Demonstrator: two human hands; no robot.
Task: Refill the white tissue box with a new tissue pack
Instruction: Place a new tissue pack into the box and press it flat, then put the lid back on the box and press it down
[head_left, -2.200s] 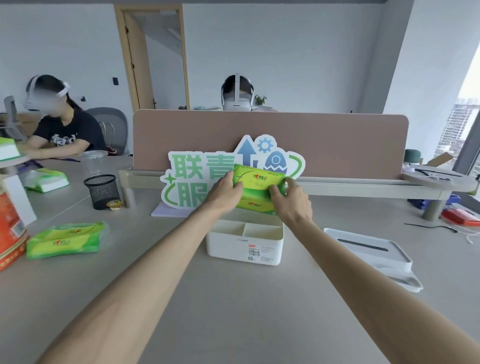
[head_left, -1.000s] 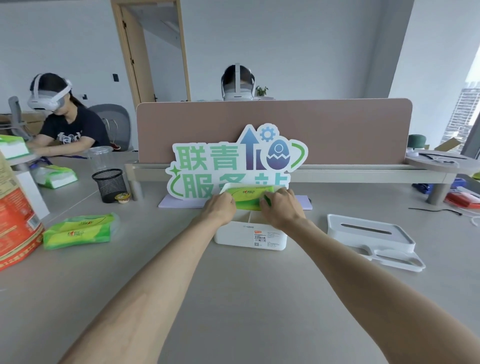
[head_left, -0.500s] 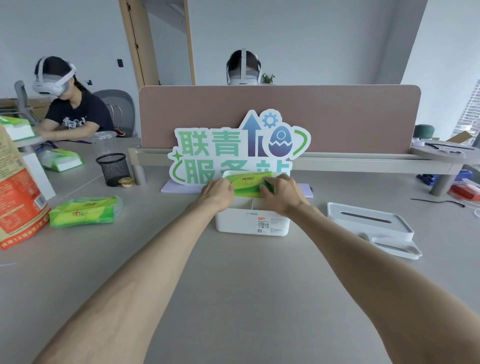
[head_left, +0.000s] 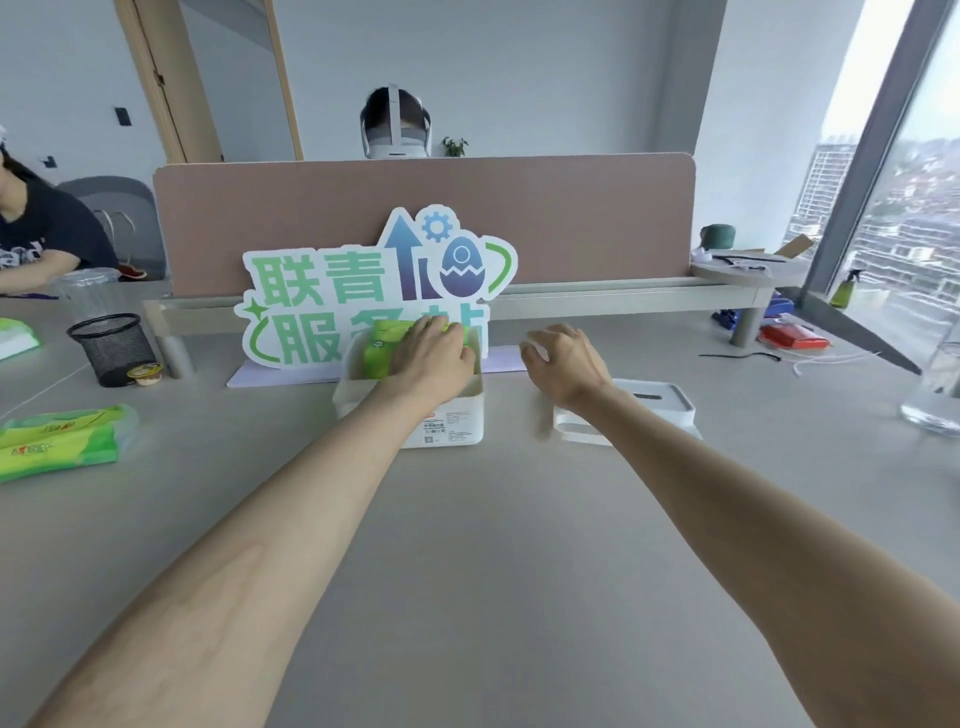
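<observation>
Tissue pack (head_left: 382, 352) sits tilted in the white box (head_left: 451, 418), left hand (head_left: 434, 358) pressing on it, fingers together. Right hand (head_left: 563, 364) hovers right of the box, fingers loosely curled, holding nothing. Risk: uneven pressure could jam the pack or slide the unbraced box.

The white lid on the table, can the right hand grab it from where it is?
Probably yes. The right hand is empty and open, hovering just above and left of the white lid, with nothing between them. The left hand is busy pressing the green tissue pack into the white tissue box.
</observation>
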